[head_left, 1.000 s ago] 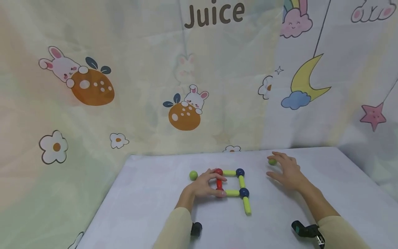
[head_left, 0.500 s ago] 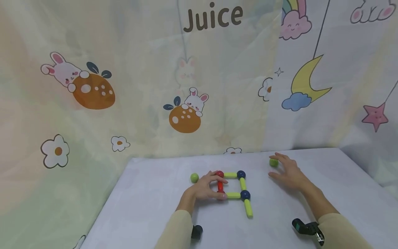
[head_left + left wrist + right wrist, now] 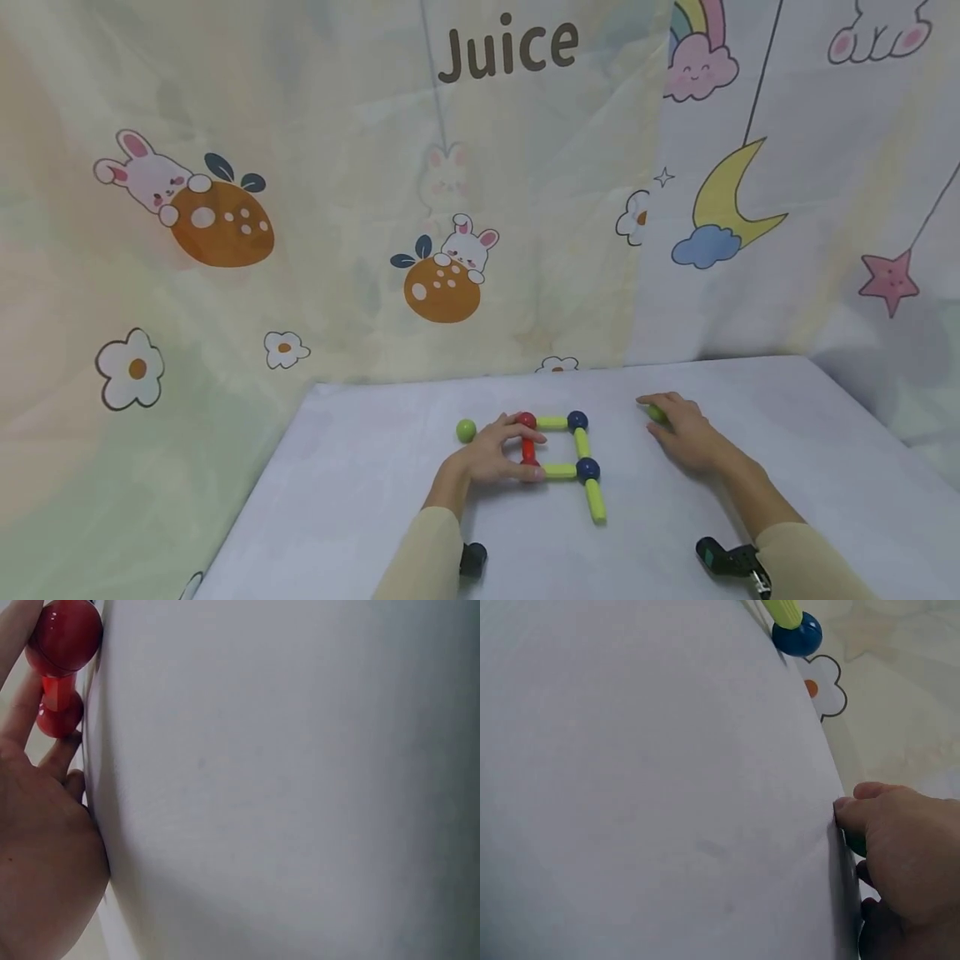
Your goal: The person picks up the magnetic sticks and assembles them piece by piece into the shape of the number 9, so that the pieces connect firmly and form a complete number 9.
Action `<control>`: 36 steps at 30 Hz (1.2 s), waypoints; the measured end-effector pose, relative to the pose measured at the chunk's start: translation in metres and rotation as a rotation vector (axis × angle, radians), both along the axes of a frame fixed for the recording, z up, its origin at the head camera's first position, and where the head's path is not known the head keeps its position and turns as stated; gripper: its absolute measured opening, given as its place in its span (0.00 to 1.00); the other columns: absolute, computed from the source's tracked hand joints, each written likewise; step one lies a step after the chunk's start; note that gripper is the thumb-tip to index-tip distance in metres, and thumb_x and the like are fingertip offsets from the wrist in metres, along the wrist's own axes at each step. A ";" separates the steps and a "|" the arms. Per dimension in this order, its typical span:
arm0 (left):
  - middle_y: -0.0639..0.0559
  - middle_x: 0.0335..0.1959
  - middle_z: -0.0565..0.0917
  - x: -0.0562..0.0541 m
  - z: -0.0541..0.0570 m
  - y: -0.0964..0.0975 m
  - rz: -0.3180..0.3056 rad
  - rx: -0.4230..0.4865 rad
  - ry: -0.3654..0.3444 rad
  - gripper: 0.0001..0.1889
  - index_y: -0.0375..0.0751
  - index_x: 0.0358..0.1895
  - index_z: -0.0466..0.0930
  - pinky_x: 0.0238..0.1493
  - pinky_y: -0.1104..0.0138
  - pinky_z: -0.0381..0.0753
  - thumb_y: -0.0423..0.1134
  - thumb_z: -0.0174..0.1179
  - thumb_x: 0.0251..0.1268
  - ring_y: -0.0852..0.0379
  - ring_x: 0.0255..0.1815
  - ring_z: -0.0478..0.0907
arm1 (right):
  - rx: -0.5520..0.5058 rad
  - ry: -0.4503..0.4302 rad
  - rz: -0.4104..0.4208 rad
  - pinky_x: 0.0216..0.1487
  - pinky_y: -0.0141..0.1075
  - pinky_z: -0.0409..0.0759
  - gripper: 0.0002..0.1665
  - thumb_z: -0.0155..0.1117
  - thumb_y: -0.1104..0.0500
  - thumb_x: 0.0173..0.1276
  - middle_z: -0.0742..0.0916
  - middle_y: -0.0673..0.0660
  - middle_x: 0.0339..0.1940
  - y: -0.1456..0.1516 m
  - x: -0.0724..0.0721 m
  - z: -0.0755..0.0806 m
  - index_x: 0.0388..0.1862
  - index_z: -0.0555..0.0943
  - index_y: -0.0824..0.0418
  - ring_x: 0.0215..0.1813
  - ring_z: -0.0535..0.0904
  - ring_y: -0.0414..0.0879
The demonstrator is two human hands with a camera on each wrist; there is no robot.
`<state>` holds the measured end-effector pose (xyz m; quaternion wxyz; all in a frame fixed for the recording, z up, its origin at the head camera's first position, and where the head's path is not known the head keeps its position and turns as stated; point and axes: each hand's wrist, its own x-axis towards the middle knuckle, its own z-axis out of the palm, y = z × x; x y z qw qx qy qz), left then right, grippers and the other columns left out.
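Observation:
My left hand (image 3: 487,454) holds the red side of a ball-and-rod square, its thumb at the near red ball (image 3: 66,637) and fingers over the far red ball (image 3: 527,420). A red rod (image 3: 528,450) joins these two. Yellow-green rods (image 3: 559,472) run across to two dark blue balls (image 3: 588,469), and one more rod (image 3: 596,502) sticks out toward me. Further right, my right hand (image 3: 692,435) pinches a green ball (image 3: 656,413) between thumb and fingers; most of the ball is hidden, with a dark green sliver (image 3: 856,844) showing in the right wrist view.
Another green ball (image 3: 466,430) lies left of the square, just beyond my left hand. A white cloth covers the table (image 3: 360,492). Behind its far edge hangs a printed curtain (image 3: 337,208). Black wrist devices (image 3: 731,558) sit at both sleeves.
My right hand has closed its thumb and fingers on the green ball and drawn it slightly toward me. The left hand and the square stay in place.

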<state>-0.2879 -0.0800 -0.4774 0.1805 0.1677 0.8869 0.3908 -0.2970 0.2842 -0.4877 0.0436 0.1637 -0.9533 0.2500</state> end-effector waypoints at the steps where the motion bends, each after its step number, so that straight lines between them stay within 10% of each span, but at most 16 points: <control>1: 0.50 0.83 0.56 0.000 0.000 0.000 -0.006 0.001 0.003 0.22 0.75 0.56 0.83 0.72 0.30 0.53 0.57 0.75 0.56 0.42 0.85 0.43 | 0.001 0.001 0.017 0.60 0.68 0.72 0.25 0.58 0.64 0.76 0.76 0.72 0.65 0.000 0.004 0.000 0.70 0.72 0.62 0.64 0.72 0.72; 17: 0.50 0.83 0.56 -0.011 0.004 0.002 -0.018 0.019 0.039 0.24 0.72 0.59 0.82 0.72 0.31 0.55 0.55 0.74 0.57 0.40 0.85 0.44 | -0.027 0.011 0.027 0.59 0.62 0.78 0.25 0.62 0.63 0.75 0.83 0.70 0.60 0.000 0.024 0.019 0.68 0.72 0.65 0.61 0.80 0.67; 26: 0.49 0.84 0.47 0.004 0.004 -0.005 -0.005 0.077 0.053 0.33 0.71 0.67 0.76 0.68 0.30 0.63 0.58 0.75 0.55 0.37 0.83 0.47 | -0.057 0.026 0.046 0.61 0.56 0.79 0.21 0.63 0.50 0.77 0.86 0.52 0.54 -0.002 0.036 0.023 0.63 0.78 0.57 0.59 0.82 0.55; 36: 0.53 0.84 0.50 0.019 0.007 0.004 -0.117 0.017 0.229 0.32 0.73 0.66 0.77 0.71 0.30 0.57 0.54 0.75 0.57 0.41 0.82 0.50 | -0.067 -0.008 0.036 0.60 0.52 0.79 0.21 0.67 0.46 0.73 0.85 0.44 0.54 -0.010 0.064 0.014 0.58 0.81 0.54 0.58 0.81 0.49</control>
